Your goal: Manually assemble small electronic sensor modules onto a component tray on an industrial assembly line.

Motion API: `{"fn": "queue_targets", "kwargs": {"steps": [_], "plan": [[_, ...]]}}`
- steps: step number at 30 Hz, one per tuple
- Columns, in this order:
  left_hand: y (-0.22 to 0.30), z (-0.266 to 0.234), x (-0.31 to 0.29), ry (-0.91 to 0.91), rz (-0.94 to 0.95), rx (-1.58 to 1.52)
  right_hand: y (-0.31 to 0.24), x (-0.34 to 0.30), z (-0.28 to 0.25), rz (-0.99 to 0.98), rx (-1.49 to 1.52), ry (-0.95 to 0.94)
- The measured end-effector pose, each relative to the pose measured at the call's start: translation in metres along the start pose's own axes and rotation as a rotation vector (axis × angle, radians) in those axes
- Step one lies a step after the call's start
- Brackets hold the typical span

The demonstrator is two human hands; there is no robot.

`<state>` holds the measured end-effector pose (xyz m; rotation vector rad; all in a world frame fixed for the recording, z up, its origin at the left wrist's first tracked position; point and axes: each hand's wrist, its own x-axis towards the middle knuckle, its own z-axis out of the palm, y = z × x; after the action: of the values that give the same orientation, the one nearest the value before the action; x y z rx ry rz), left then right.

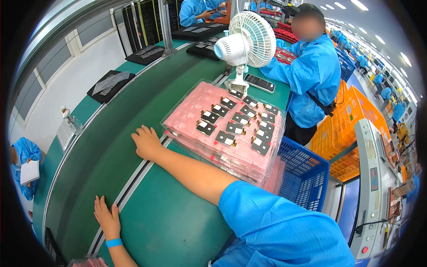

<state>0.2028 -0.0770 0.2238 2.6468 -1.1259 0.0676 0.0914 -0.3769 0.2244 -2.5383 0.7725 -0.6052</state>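
Observation:
My right hand [147, 141] reaches across the rail onto the green conveyor belt [116, 133], fingers stretched out and holding nothing. Close to its fingertips is the corner of a stack of pink trays [187, 115] with clear plastic edges. Small black rectangular parts [205, 128], each with a white patch and a short golden tab, lie in loose rows on the top tray. Lower down, my left hand [106, 219] rests over the belt's near edge with its fingers apart and nothing in them. A blue band circles that wrist.
A white fan [251, 40] stands behind the trays, beside a dark phone [260, 83]. To the right are a blue crate [302, 173], orange crates [338, 129] and a grey machine [371, 187]. A co-worker in blue [311, 71] stands beyond. Black mats [111, 84] line the far side.

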Motion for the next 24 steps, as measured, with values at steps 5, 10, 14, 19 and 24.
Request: {"fn": "queue_targets", "kwargs": {"steps": [5, 10, 14, 19, 24], "plan": [[0.001, 0.0, 0.001, 0.009, -0.003, -0.009, 0.001, 0.0, 0.0, 0.014, -0.006, 0.027], [0.005, -0.002, 0.0, 0.016, -0.016, 0.014, -0.001, -0.001, -0.002, 0.038, -0.017, 0.045], [0.004, -0.002, 0.0, 0.03, -0.03, 0.022, 0.0, 0.0, -0.002, 0.046, -0.023, 0.066], [-0.002, -0.006, -0.003, 0.071, -0.08, 0.059, -0.003, 0.0, 0.001, -0.001, -0.055, 0.121], [0.007, -0.004, 0.0, 0.093, -0.095, 0.031, 0.013, 0.003, 0.008, -0.106, 0.0, 0.231]]}}
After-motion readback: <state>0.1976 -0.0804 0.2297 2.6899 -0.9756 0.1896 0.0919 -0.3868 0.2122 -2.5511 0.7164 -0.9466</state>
